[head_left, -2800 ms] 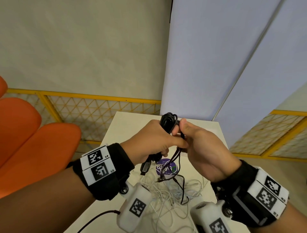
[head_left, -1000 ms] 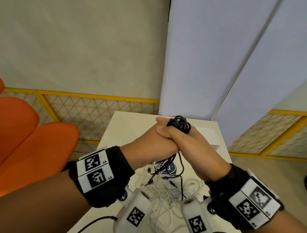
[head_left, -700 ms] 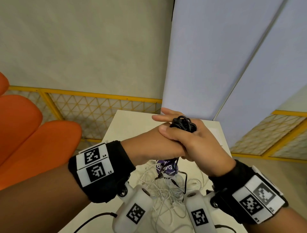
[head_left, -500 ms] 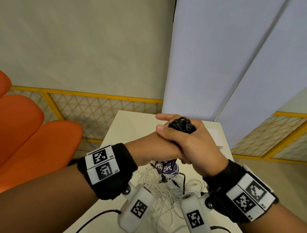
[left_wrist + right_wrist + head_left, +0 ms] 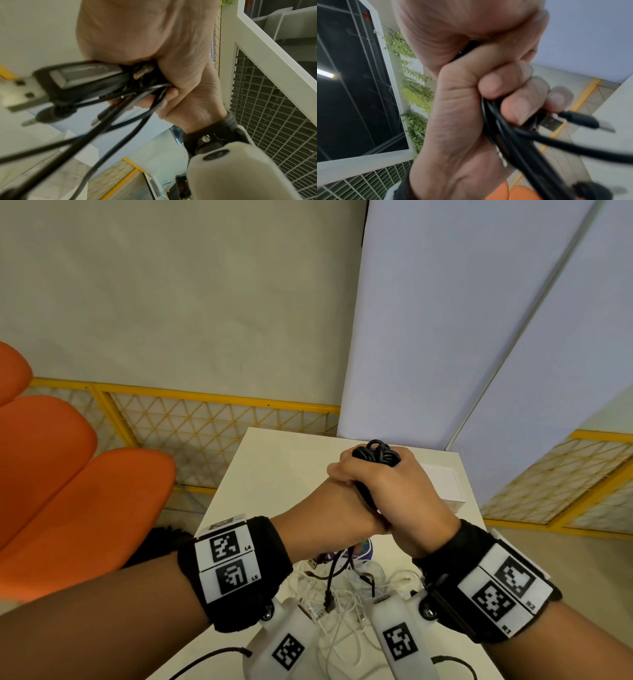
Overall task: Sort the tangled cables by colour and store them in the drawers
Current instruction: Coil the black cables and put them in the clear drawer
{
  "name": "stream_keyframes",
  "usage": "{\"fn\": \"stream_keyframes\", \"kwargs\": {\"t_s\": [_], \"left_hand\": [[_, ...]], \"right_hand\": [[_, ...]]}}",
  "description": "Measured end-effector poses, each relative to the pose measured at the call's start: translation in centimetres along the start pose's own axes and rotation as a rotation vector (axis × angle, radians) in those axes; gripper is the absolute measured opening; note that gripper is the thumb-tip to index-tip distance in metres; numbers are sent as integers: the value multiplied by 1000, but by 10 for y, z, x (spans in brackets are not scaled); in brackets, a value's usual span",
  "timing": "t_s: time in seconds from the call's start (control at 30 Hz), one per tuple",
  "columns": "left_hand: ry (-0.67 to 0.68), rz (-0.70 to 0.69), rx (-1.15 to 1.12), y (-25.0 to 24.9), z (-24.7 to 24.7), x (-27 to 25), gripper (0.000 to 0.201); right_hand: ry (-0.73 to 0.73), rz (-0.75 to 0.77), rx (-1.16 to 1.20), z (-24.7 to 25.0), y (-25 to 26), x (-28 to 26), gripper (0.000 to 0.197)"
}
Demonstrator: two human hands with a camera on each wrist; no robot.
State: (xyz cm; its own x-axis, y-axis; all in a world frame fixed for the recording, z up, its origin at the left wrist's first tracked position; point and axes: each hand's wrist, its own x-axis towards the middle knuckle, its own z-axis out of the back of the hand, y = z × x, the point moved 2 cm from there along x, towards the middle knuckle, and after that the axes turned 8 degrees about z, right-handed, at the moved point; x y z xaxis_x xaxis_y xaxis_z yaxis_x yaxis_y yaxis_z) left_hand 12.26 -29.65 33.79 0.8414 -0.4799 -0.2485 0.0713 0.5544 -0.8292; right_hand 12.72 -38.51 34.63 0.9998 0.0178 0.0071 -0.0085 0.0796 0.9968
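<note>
both hands: left hand [image 5: 329, 508] and right hand [image 5: 407, 494] clamped together on the black cable bundle [image 5: 378, 451], held above the bench [image 5: 274, 460] at 12 o'clock of the white pile.
change: 2.8 s back the right grip was pinching strands beside the left fist; now it wraps over the left knuckles, coil top poking out at 12 o'clock.
left grip: fingers curled tight round black leads, holding.
right grip: fingers [image 5: 517, 108] curled tight round the same leads, holding.
meaning: judged, black set is gathered and compacted, ready to go to a drawer; white cables [image 5: 339, 621] are unsorted on the bench at 6 o'clock.
drawers: not in view.
head view only: loose black tails and plugs hanging at 6 o'clock over the white pile.
left wrist only: usb-a plug [image 5: 25, 92] sticking out at 9 o'clock.
right wrist only: small plug [image 5: 583, 120] jutting at 3 o'clock.
</note>
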Motion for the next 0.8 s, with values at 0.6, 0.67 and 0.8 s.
{"fn": "stream_keyframes", "kwargs": {"t_s": [0.6, 0.67, 0.8], "left_hand": [[-81, 89, -528, 24, 23, 15, 16], [-155, 117, -600, 22, 28, 17, 31], [-221, 176, -695, 21, 35, 20, 52]], "right_hand": [[240, 45, 9, 14, -34, -5, 60], [322, -27, 66, 10, -46, -15, 61], [419, -61, 7, 10, -53, -28, 47]]}}
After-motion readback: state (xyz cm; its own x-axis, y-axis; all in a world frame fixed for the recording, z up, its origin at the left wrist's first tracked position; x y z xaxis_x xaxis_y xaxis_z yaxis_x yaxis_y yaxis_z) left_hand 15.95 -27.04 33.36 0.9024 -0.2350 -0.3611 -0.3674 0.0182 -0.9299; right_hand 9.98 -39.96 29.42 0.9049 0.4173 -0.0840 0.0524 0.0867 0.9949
